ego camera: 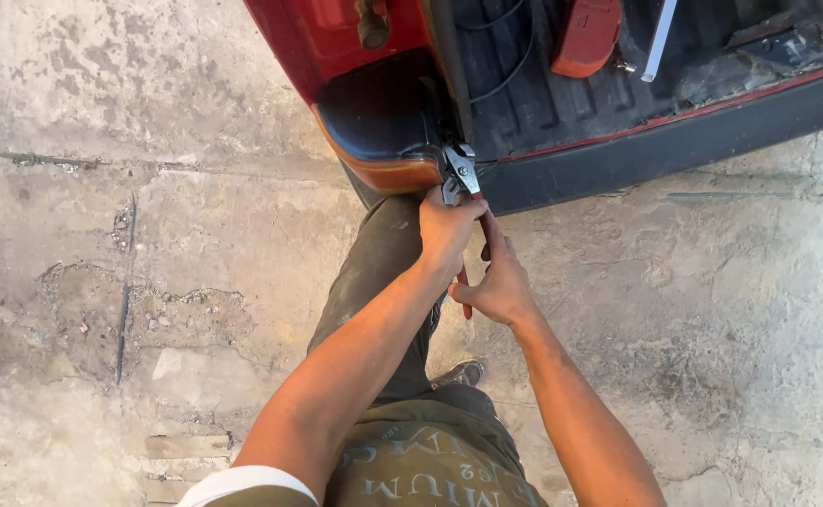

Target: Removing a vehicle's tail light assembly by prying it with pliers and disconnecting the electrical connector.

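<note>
My left hand [446, 230] grips a pair of pliers [459, 172] high up, just below the metal jaws. The jaws bite on something at the rear corner of a red vehicle [388, 174], where the red body meets the black bumper [655, 150]. My right hand [499, 282] holds the lower end of the red plier handles [466, 296]. What the jaws pinch is too small to tell.
A red tail-lamp piece [588, 36] and a white strip [659, 39] lie on the black ribbed bed liner [561, 94]. Black wires run there too. Cracked, stained concrete [148, 263] lies all around. My leg and shoe [460, 374] are below the hands.
</note>
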